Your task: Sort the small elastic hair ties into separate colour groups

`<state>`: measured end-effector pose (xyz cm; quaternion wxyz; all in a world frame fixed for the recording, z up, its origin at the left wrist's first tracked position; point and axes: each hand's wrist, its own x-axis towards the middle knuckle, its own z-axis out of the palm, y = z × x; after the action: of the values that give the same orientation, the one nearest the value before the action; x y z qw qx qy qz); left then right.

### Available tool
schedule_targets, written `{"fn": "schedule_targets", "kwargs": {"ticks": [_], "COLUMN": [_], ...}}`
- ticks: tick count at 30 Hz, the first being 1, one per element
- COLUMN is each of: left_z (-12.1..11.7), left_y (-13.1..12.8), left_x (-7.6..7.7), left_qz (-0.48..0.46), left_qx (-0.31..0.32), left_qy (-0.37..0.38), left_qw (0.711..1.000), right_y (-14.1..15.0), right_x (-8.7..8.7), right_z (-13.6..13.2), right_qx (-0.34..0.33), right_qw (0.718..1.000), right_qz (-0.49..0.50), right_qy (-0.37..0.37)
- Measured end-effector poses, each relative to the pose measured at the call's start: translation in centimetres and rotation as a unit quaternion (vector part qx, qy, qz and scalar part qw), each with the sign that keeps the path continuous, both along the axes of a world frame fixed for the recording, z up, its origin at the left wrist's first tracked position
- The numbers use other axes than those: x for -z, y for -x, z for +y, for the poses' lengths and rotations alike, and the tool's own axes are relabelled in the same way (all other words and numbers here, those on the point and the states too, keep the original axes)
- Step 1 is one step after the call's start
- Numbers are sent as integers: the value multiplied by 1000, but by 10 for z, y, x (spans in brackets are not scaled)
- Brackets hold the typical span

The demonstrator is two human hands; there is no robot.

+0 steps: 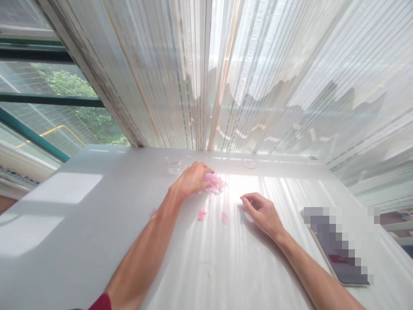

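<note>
A loose tangled pile of thin pink and lilac bands (216, 184) lies toward the back of the white table, in bright sunlight. My left hand (194, 177) reaches to its left side, with thumb and fingers closed on the pile's edge. My right hand (260, 212) hovers just right of the small groups, thumb and forefinger pinched together; whatever is between them is too small to make out. Below the pile sit a small pink clump (202, 215) and a paler pink clump (224, 217). A thin blue strip of bands (241, 217) is beside my right fingertips.
A clear small container (174, 165) stands behind my left hand, and a clear round lid (249, 163) lies at the back. Pale yellowish bands (209, 269) lie nearer me. A lilac clump (152, 212) is partly behind my left forearm. At right rests a phone (338, 258), partly pixelated.
</note>
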<state>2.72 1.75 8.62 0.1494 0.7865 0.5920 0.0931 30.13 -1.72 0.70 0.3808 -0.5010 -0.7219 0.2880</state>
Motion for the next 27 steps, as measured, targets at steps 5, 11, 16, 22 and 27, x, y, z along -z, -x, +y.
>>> {"fn": "schedule_targets", "kwargs": {"ticks": [5,11,16,22,27], "left_z": [-25,-79,-131,-169,-174], "left_y": [3,3,10,2,-11], "left_x": [-19,-24,5,35,49], "left_qz": [-25,-69,-49,-87,-75], "left_qx": [27,167,142,96,92], "left_qy": [-10,128,124,105,46], "left_qw": [999,975,981,986,992], "right_y": [0,1,2,3,4], "right_x": [3,3,1,0,-1], "right_z": [1,1,-1,-4,-6], "right_qx": [8,9,3,-1,-5], "right_qw": [1000,1000,1000,1000,1000], "right_qz": [-3,-3,0,-1,-7], "right_qy": [11,15,8,0,-10]}}
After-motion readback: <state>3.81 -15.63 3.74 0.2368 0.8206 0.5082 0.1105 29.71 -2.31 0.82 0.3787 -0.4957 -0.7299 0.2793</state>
